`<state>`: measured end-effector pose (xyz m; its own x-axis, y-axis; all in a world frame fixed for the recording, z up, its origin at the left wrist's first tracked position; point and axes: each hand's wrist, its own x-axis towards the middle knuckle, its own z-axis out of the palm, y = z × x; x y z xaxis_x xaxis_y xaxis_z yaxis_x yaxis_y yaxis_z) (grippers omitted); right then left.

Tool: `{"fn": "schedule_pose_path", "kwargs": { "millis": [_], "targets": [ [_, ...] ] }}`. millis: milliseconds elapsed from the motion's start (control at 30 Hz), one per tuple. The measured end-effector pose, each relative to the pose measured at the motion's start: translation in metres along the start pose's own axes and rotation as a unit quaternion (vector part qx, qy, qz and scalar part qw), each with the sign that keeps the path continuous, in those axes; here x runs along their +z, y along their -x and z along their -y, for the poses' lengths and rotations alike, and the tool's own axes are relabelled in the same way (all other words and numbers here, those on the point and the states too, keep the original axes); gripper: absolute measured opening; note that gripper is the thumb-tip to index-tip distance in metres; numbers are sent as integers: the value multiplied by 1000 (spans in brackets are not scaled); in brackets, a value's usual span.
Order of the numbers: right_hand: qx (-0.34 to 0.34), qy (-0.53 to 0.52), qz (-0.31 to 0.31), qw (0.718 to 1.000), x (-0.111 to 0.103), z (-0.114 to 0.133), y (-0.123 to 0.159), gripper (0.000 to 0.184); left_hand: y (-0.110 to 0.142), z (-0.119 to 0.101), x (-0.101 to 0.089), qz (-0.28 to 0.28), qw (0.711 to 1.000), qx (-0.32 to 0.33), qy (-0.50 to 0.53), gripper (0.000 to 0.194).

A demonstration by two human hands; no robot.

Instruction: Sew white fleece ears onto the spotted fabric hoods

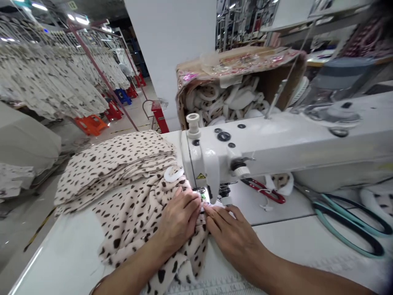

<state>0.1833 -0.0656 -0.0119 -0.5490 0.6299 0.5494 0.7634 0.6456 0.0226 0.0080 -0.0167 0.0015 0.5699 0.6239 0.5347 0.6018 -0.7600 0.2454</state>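
Note:
Both hands are at the needle area of a white sewing machine (pixel 215 159), where a small light shines. My left hand (pixel 181 213) has its fingers pinched on spotted fabric (pixel 135 217), cream with dark spots, just left of the presser foot. Close by on the right, my right hand (pixel 230 231) presses its fingertips onto the edge of the same fabric beside the foot. The cloth bunches under the left forearm and hangs toward me. A white ring-shaped piece (pixel 173 174) lies on it behind the left hand. The needle itself is hidden.
A stack of spotted fabric (pixel 116 164) lies at the left. Red-handled snips (pixel 267 191) and teal-handled scissors (pixel 346 221) rest right of the needle. Behind the machine stands a cardboard box (pixel 239 65) of white and spotted pieces. A printed ruler (pixel 211 287) runs along the front.

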Motion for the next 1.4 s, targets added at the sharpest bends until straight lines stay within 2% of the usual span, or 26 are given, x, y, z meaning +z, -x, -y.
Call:
{"fn": "schedule_pose_path", "kwargs": {
  "millis": [100, 167, 233, 300, 367, 433, 533, 700, 800, 1100, 1333, 1400],
  "targets": [
    [7, -71, 35, 997, -12, -15, -4, 22, -5, -3, -2, -3, 1000, 14, 6, 14],
    [40, -67, 43, 996, -23, -32, -3, 16, -7, -6, -4, -4, 1000, 26, -8, 15],
    [114, 26, 29, 993, -30, -54, 2, 16, -8, -9, -5, -3, 999, 40, -21, 15],
    [170, 139, 53, 974, -30, -74, 9, 19, -7, -9, -5, 0, 999, 47, -28, 16],
    [164, 206, 73, 962, -25, -88, 16, 22, -6, -9, -4, 3, 999, 39, -27, 17],
    [147, 224, 96, 959, -19, -94, 21, 23, -5, -8, -3, 1, 999, 25, -25, 18],
    [134, 200, 113, 964, -12, -95, 22, 23, -3, -8, -2, -9, 999, 16, -33, 18],
    [98, 109, 110, 983, -16, -91, 19, 38, -3, -7, -3, 4, 999, 21, -45, 20],
    [70, 39, 114, 990, -21, -83, 14, 30, -2, -6, -5, 12, 999, 23, -42, 17],
    [123, -111, 95, 982, -27, -65, -7, 35, 0, -6, -6, 33, 998, 33, -48, 24],
    [162, -98, 35, 981, -17, -50, -11, 37, -4, -7, -6, 54, 996, 47, -60, 26],
    [174, -82, 35, 981, -13, -48, -10, 35, -4, -7, -6, 64, 995, 44, -64, 27]
  ]
}}
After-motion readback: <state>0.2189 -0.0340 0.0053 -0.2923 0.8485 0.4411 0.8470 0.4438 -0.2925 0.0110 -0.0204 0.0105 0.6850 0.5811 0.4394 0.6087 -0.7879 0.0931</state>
